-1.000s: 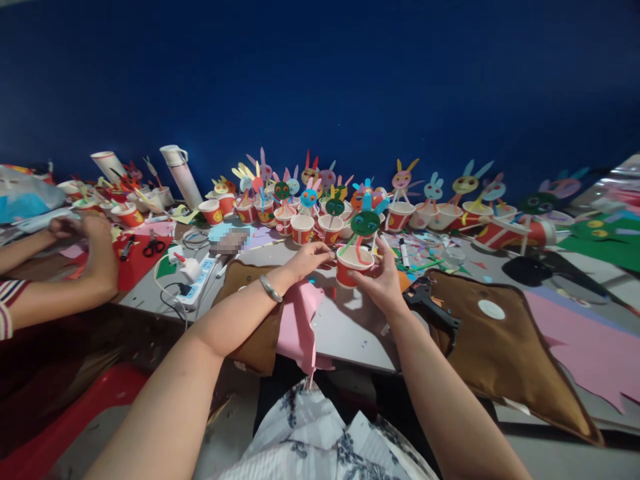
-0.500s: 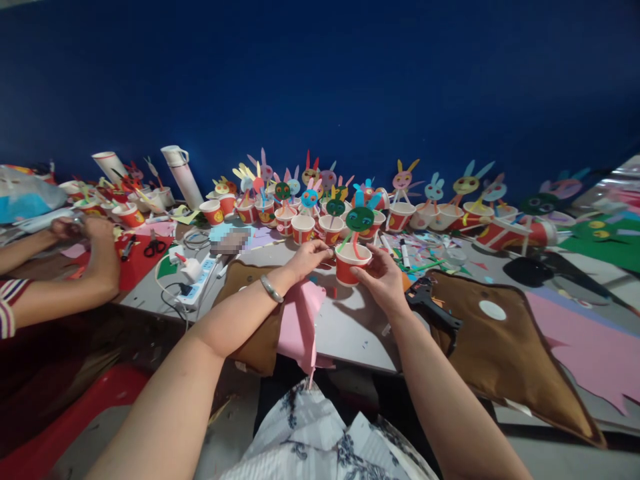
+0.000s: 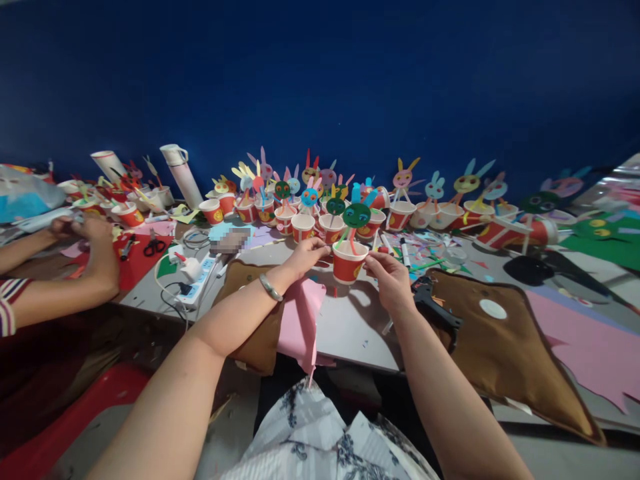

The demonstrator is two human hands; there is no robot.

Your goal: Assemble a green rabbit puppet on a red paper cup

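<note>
Between my hands is a red and white paper cup (image 3: 349, 268), upright. A green paper rabbit head (image 3: 357, 215) with blue ears rises above it on paper strips. My left hand (image 3: 309, 259) pinches at the cup's left side, near the rim. On the opposite side, the thumb and fingers of my right hand (image 3: 389, 275) are closed at the cup's right edge. Whether the fingertips grip the cup wall or a small strip on it is too small to tell. Pink paper (image 3: 303, 323) lies under my left wrist.
Several finished rabbit cups (image 3: 303, 228) line the back. A black glue gun (image 3: 436, 310) and brown cushion (image 3: 510, 353) lie right; a power strip (image 3: 199, 283) sits left. Another person's hands (image 3: 85, 227) work at far left, near scissors (image 3: 154, 247).
My right hand has shifted from holding the cup's front and side to pinching its right edge. The cup has turned and moved slightly left; its rabbit head has tilted.
</note>
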